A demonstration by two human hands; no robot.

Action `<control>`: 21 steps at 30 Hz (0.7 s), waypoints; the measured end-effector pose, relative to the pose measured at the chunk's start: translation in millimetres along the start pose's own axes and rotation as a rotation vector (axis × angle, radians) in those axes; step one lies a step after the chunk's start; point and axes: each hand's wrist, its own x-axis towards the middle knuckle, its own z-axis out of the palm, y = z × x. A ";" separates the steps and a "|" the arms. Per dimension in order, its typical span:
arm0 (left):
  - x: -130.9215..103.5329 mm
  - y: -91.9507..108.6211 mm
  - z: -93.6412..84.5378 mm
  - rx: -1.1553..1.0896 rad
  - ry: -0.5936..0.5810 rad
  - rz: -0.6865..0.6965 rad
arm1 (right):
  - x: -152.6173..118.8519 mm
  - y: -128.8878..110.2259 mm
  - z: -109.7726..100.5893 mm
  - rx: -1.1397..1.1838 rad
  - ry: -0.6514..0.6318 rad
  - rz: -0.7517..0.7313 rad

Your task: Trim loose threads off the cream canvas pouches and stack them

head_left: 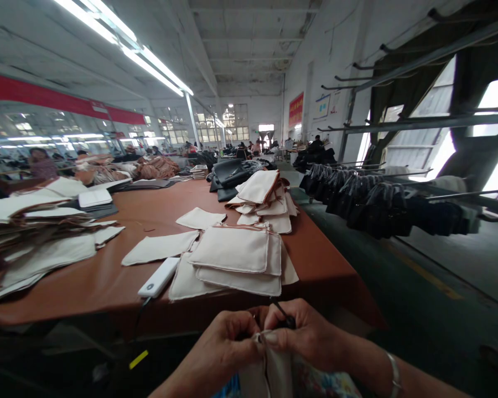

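Observation:
Just off the table's front edge, my left hand (pixel 232 340) pinches the top of a cream fabric piece (pixel 253 376) with a dark seam or opening down its middle. My right hand (pixel 305 334) grips the same piece from the other side, close against the left. A thin dark tool (pixel 288 319) also sits in my right hand; its kind is unclear. Right beyond my hands lies a pile of cream fabric pouches (pixel 234 249) with brown edges. Left of that pile is a white power bank (pixel 160 276) with a black cable plugged in.
Brown sheeting covers the table (pixel 332 260). More cream pieces are stacked at the left (pixel 53 260) and further back (pixel 259 188), near black material (pixel 228 177). Dark bags (pixel 369 199) hang from a metal rack at the right. Several people work in the distance.

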 end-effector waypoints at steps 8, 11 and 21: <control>13.3 -4.0 5.0 -0.051 0.036 0.000 | 5.3 20.1 -9.6 0.138 0.055 0.151; 15.2 -1.7 6.7 0.000 0.020 -0.020 | 5.8 14.1 -9.9 0.017 0.054 0.107; 21.5 -5.0 4.8 0.143 0.000 -0.037 | 5.5 16.8 -9.1 -0.127 0.101 0.170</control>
